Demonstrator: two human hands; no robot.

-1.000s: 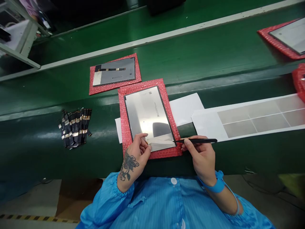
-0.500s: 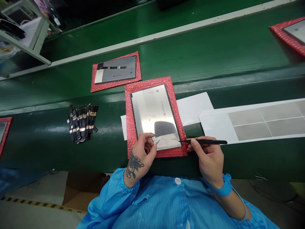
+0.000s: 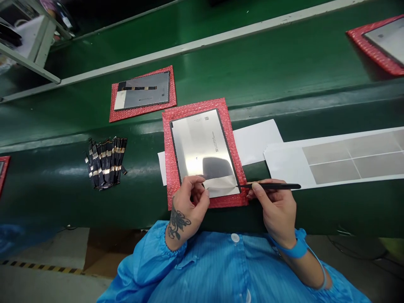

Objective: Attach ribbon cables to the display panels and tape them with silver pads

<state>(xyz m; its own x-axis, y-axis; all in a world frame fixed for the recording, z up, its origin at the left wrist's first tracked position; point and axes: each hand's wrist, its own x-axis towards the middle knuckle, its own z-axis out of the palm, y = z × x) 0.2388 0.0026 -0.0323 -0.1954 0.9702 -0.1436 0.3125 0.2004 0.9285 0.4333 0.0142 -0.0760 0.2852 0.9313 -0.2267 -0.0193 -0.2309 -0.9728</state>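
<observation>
A silvery display panel (image 3: pixel 202 145) lies on a red bubble-wrap mat (image 3: pixel 202 107) in front of me. My left hand (image 3: pixel 189 204) pinches the left end of a pale adhesive strip (image 3: pixel 221 182) that lies across the panel's near edge. My right hand (image 3: pixel 273 206) grips black tweezers (image 3: pixel 271 186), whose tip touches the strip's right end at the panel's edge. A blue wrist strap sits on my right wrist.
A white sheet (image 3: pixel 341 158) with grey adhesive rectangles lies to the right, another white paper (image 3: pixel 255 141) under the mat. A bundle of black flex cables (image 3: pixel 105 162) sits at left. Other panels on red mats (image 3: pixel 142 92) (image 3: pixel 378 44) ride the green belt (image 3: pixel 284 67).
The hands have stayed at the panel's near edge, holding strip and tweezers. The view has shifted slightly; a second red mat at the right edge has left the view.
</observation>
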